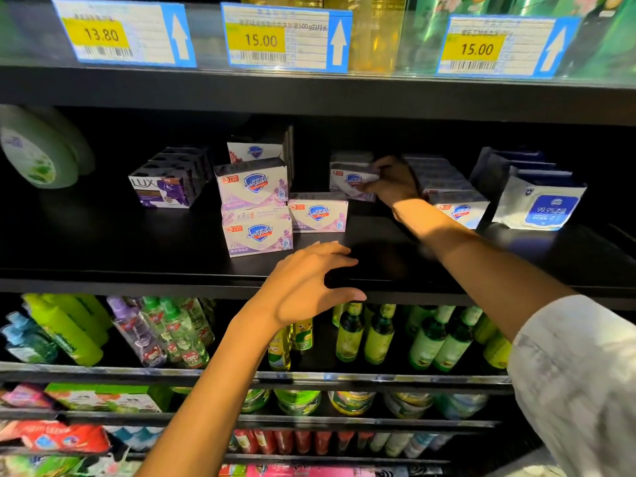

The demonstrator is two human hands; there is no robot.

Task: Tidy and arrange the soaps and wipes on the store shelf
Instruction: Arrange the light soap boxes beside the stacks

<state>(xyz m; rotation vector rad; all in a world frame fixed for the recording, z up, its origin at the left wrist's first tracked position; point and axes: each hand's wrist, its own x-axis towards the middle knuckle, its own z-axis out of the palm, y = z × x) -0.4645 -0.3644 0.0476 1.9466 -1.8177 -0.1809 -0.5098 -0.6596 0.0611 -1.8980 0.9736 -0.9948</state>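
Store aisle, dark shelving unit, dim back, bright near edge. Black middle shelf (395,256) carries the soaps and wipes. Right hand (390,180) reaches deep to the far middle, fingers curled round a white-lilac Safeguard soap box (347,182), gripping it just above the shelf board. Left hand (306,287) hovers at the near shelf edge, fingers spread, holding nothing. Just left of it: two Safeguard boxes stacked (256,210), a third box (318,213) flat beside them on the right, touching, another box (256,151) upright behind the stack. Further left, a row of purple Lux soap boxes (165,191) runs front to back. Right of the reaching arm: a row of blue-white Safeguard boxes (456,204), partly hidden by the forearm, then upright wipe packs (540,204) marked 99.9%, far right. Pale green round tubs (38,153) at far left of the shelf. Upper shelf rail holds price tags: 13.80 (103,34), 15.00 (261,39), 15.00 (478,49), each with an up arrow. Shelf below: green bottles (378,333) and small spray bottles (165,330); lower tiers blurred, mixed packs. White sleeve (578,376) at right near edge.
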